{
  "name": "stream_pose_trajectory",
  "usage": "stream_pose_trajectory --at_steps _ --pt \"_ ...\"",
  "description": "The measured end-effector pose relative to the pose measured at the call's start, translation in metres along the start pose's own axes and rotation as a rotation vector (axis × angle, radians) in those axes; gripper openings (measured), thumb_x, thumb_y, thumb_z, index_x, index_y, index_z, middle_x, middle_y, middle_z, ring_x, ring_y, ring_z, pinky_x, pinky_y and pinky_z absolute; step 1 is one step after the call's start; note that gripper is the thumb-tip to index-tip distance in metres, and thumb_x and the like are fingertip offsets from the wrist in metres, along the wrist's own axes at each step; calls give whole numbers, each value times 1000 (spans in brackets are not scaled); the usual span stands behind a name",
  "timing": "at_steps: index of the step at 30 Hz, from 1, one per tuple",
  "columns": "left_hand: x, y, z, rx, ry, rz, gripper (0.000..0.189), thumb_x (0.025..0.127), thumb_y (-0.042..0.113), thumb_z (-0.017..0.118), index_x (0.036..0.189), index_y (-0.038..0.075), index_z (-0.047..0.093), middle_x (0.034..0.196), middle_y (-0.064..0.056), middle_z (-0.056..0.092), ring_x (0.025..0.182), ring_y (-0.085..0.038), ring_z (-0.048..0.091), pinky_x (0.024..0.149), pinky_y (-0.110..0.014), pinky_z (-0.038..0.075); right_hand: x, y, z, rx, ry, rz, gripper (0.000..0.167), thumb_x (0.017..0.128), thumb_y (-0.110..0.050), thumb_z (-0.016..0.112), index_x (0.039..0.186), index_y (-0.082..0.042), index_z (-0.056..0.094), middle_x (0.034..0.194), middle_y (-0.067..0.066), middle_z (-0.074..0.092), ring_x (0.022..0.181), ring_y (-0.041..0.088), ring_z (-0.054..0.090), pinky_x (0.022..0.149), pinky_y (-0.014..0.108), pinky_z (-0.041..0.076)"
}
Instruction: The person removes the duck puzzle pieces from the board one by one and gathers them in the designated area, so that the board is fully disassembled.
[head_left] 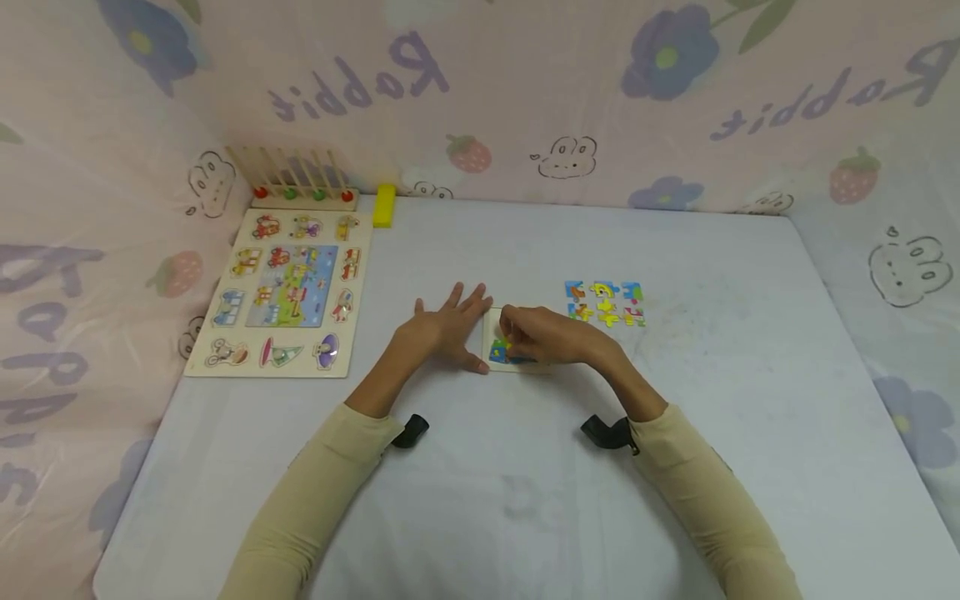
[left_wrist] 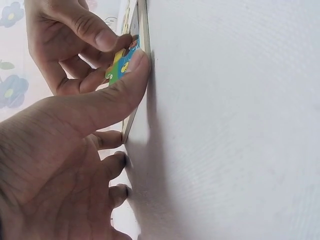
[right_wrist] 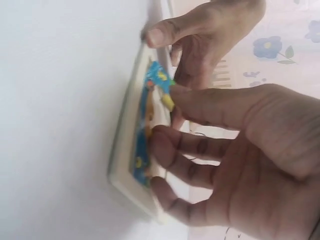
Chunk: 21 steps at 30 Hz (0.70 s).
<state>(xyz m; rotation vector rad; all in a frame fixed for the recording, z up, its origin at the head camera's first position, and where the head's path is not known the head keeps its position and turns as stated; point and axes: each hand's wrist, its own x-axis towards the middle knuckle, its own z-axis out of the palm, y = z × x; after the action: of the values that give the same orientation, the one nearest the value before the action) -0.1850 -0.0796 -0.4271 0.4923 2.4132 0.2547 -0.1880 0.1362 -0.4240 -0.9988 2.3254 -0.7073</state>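
Observation:
A small pale puzzle board (head_left: 491, 318) lies before me, blue pieces (right_wrist: 142, 152) along its near side. My left hand (head_left: 448, 331) rests at the board's left edge, fingers spread and thumb at the near corner. Over the board, my right hand (head_left: 551, 335) has its fingers curled. Its thumb and fingers pinch a jigsaw piece (right_wrist: 159, 76), blue with green and yellow, which tilts up from the board in the right wrist view. The left thumb partly covers this piece in the left wrist view; in the head view the right hand hides much of the board.
Several loose jigsaw pieces (head_left: 632, 291) lie in rows right of the board. At the left is a large wooden picture puzzle (head_left: 356, 317), with a peg stand (head_left: 303, 200) and a yellow block (head_left: 384, 206) behind it. Printed cloth (head_left: 517, 100) hangs around the table.

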Motion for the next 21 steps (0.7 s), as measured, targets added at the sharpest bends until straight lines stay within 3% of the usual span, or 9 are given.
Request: stream_pose_trajectory --at_steps 8,15,21 --pt "2 0 1 1 -3 0 119 86 59 80 170 25 2 176 6 -21 165 -26 -18 125 -78 4 -2 -8 -7 -23 -76 63 25 101 -14 70 118 -4 55 91 8 64 80 16 57 75 28 49" --pt "3 0 0 -3 -13 2 119 86 58 80 170 26 1 176 7 -22 165 -25 -19 125 -78 3 2 -5 -1 11 12 33 15 99 -9 70 108 -4 59 85 4 57 78 15 53 72 27 45" --pt "3 -1 -1 7 -8 1 119 86 59 79 170 26 2 176 7 -21 165 -26 -18 124 -79 4 5 -2 4 92 78 -67 11 97 -3 70 98 -6 60 85 4 64 77 13 57 73 25 49"
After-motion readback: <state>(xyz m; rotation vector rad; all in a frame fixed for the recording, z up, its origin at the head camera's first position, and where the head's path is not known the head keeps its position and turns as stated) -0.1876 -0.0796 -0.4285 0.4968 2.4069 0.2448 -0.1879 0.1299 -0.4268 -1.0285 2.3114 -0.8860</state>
